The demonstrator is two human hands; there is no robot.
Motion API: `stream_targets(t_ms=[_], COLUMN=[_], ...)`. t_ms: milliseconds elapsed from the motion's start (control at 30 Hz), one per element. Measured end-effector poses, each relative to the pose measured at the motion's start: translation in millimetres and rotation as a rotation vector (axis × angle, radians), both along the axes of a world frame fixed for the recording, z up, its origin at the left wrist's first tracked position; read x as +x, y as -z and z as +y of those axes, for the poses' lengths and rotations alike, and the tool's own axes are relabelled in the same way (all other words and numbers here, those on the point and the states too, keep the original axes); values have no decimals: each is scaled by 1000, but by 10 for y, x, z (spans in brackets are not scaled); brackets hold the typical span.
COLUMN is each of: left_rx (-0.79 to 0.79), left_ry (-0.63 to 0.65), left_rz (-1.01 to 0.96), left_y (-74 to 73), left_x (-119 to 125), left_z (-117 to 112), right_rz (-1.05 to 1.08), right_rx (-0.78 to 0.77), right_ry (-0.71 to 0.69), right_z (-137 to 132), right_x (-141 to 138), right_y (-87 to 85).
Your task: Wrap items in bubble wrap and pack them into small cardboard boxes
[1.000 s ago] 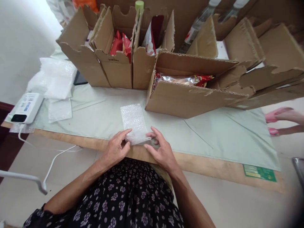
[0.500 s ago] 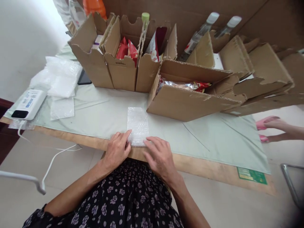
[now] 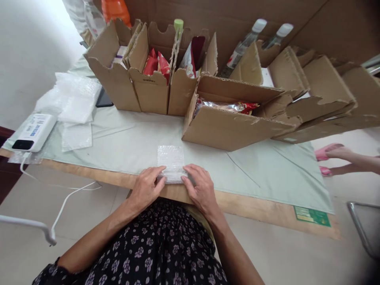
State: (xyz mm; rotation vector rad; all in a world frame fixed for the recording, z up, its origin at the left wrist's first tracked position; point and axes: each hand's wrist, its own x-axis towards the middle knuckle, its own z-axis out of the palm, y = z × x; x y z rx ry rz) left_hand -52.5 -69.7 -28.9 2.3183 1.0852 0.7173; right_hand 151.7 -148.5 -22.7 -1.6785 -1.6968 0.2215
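A small clear bubble wrap sheet (image 3: 170,156) lies at the table's front edge, with a fold across its near part. My left hand (image 3: 147,184) grips its left edge between thumb and fingertips. On the opposite edge, my right hand (image 3: 199,186) closes thumb and fingers on the same folded part. Both wrists rest near the wooden edge. Whether anything lies inside the fold cannot be made out.
Open cardboard boxes (image 3: 237,130) with snack packets line the back, with bottles (image 3: 245,45) behind. At left are stacked bubble wrap sheets (image 3: 77,101), a dark phone (image 3: 103,99) and a white device (image 3: 35,132) with a cable. Another person's legs (image 3: 353,160) show at right.
The bubble wrap has become shorter, its near part folded over. My right hand has closed from a looser spread onto the right edge; my left fingers have closed on the left edge.
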Motion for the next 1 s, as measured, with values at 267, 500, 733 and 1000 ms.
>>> stream_targets(t_ms=[267, 500, 733, 1000], left_rx=[122, 80, 142, -488], left_ry=[-58, 148, -52, -251], left_rz=[89, 10, 198, -312], left_y=[-15, -91, 23, -56], left_x=[37, -47, 137, -17], left_z=[89, 28, 291, -35], right_rz=[-203, 8, -223, 14], right_rx=[-63, -173, -70, -61], right_ry=[-174, -116, -64, 7], right_z=[52, -17, 101, 196], right_x=[-31, 34, 33, -40], right_y=[65, 17, 108, 108])
